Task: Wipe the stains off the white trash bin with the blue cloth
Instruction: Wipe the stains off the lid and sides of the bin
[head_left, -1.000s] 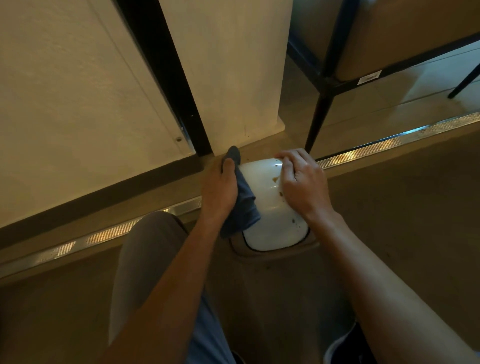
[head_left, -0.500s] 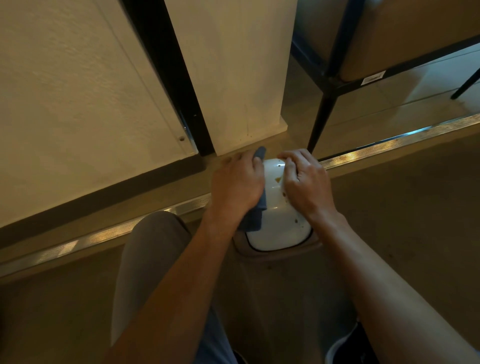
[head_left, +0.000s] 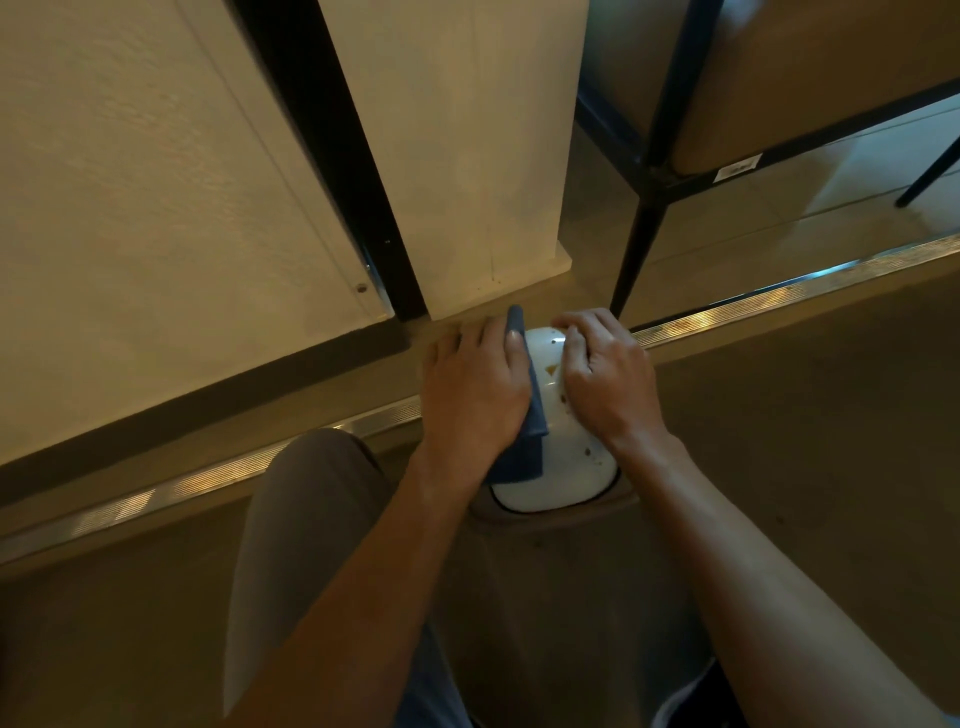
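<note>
The white trash bin (head_left: 563, 467) stands on the floor between my knees, seen from above, with its lid facing me. Brown stains (head_left: 551, 370) and small specks dot the lid's middle and right side. My left hand (head_left: 475, 395) holds the blue cloth (head_left: 524, 447) down on the lid's left half. The cloth shows along the hand's right edge and pokes out past the index finger; the thumb is hidden. My right hand (head_left: 605, 379) grips the lid's far right edge with curled fingers.
A white pillar (head_left: 467, 156) with a black frame beside it rises just behind the bin. A black chair leg (head_left: 636, 254) stands at the back right. A metal floor strip (head_left: 779, 306) runs across behind the bin. My left knee (head_left: 306, 519) is close on the left.
My left hand has slid with the cloth from the bin's left side up onto the far left part of the lid, covering more of the cloth. My right hand has stayed put.
</note>
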